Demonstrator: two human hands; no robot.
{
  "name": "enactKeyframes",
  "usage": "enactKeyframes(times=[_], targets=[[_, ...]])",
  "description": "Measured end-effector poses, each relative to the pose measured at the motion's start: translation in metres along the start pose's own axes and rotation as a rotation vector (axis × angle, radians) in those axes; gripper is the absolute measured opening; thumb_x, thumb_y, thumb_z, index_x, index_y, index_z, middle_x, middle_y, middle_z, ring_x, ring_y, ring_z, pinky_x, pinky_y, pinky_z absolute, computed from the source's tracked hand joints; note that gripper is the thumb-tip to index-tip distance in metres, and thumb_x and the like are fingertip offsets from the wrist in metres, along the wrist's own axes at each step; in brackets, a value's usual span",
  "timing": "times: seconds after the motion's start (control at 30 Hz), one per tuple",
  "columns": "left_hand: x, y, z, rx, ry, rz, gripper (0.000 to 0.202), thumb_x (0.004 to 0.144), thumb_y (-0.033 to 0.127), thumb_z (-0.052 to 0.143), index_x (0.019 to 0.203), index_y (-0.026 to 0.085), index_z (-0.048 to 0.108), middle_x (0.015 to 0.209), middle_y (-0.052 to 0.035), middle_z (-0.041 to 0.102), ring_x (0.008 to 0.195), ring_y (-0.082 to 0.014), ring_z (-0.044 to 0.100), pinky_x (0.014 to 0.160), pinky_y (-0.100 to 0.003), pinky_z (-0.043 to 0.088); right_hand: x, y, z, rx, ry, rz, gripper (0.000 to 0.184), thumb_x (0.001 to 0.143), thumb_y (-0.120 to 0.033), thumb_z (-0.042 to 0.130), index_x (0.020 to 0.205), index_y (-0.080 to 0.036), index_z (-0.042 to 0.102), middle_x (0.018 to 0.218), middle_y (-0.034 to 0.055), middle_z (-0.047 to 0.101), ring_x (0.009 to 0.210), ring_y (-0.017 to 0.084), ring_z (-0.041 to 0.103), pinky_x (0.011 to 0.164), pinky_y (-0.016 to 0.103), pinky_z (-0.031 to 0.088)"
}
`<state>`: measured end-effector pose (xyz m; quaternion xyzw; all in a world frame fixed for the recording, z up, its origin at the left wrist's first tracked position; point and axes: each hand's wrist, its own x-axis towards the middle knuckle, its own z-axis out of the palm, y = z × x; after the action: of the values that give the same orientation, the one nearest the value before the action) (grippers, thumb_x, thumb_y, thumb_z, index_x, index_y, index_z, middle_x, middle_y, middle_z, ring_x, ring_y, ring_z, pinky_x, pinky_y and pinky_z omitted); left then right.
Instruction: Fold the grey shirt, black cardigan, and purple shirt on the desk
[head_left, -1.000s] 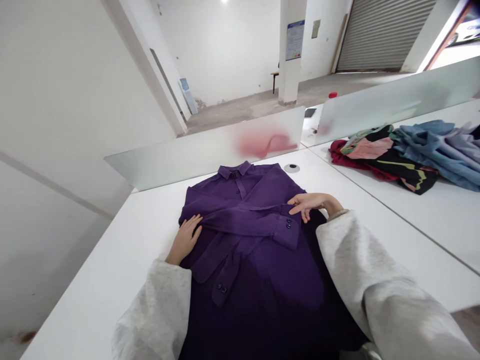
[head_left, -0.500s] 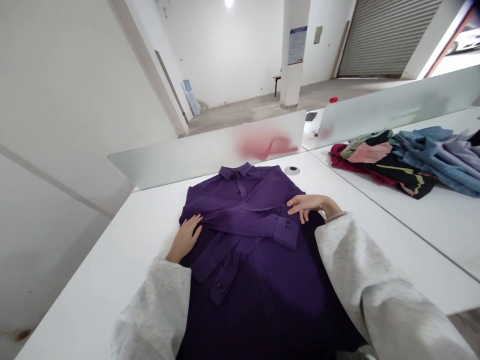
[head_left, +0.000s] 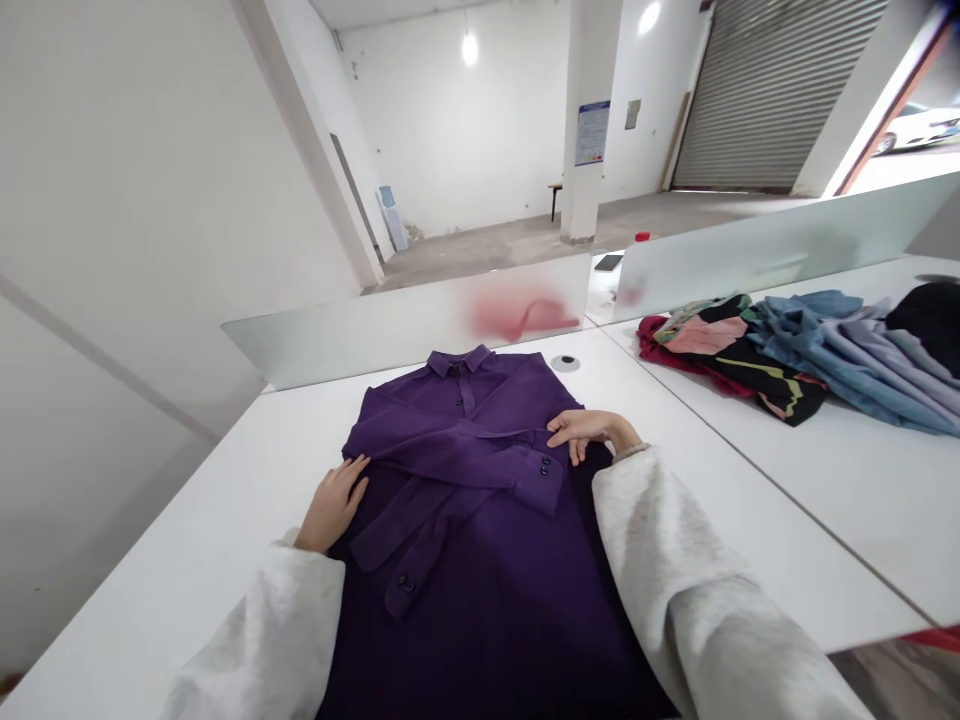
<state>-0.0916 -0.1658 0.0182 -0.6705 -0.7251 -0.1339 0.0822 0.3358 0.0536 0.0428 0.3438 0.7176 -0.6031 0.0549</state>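
Note:
A purple button-up shirt lies spread on the white table, its collar at the far end. Both long sleeves are folded across the front, and one cuff with dark buttons points right. My left hand rests at the shirt's left edge, fingers stretched out and touching the cloth. On the other side, my right hand pinches the sleeve's upper edge near that cuff between thumb and fingers. The second cuff lies lower left on the shirt front. The hem runs out of view at the bottom.
A heap of crumpled clothes lies to the right, past a seam in the table. Frosted panels stand along the far edge. A round cable grommet sits near the collar. Behind are a pillar and a roller shutter.
The head view has tilted up and shifted slightly. My left hand has slid outward from the sleeve to the shirt's left edge. My right hand keeps its place by the cuff.

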Motion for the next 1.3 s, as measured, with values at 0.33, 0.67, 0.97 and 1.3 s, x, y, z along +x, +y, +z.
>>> enactKeyframes(times=[0.33,0.67,0.97,1.3], targets=[[-0.127,0.057,-0.093,0.004,-0.200,-0.017,0.044,0.087,0.043,0.035,0.119,0.027,0.061,0.119,-0.0044,0.065,0.114,-0.0244,0.058,0.112,-0.049,0.020,0.002,0.002,0.000,0.023,0.003,-0.046,0.056,0.054,-0.055,0.077,0.073,-0.020,0.037,0.052,-0.0079,0.046,0.054,0.017,0.065,0.045,0.021,0.049],[-0.245,0.139,-0.074,-0.411,0.106,-0.691,0.043,0.075,0.058,0.046,0.099,0.026,0.062,0.092,-0.0042,0.071,0.082,-0.0248,0.068,0.073,-0.034,0.054,-0.002,0.001,0.004,-0.044,0.065,-0.028,0.044,0.067,-0.051,0.072,0.078,-0.019,0.043,0.052,-0.0016,0.057,0.060,0.019,0.067,0.050,0.022,0.051],[-0.265,0.130,-0.057,-0.450,0.177,-0.988,0.053,0.066,0.067,0.045,0.097,0.024,0.048,0.090,-0.0054,0.063,0.079,-0.0255,0.066,0.071,-0.037,0.048,-0.118,-0.039,-0.018,-0.451,0.496,0.053,0.028,0.083,-0.030,0.057,0.107,-0.015,0.054,0.089,0.0095,0.070,0.075,0.020,0.067,0.066,0.030,0.049],[-0.259,0.120,-0.024,-0.981,0.440,-1.128,0.063,0.042,0.049,0.073,0.091,0.024,0.042,0.078,0.0030,0.054,0.068,-0.0177,0.059,0.067,-0.034,0.049,-0.239,0.024,0.144,-0.341,0.574,-0.260,0.039,0.090,-0.052,0.041,0.080,-0.020,0.061,0.081,0.0038,0.067,0.076,0.017,0.061,0.074,0.029,0.045]])
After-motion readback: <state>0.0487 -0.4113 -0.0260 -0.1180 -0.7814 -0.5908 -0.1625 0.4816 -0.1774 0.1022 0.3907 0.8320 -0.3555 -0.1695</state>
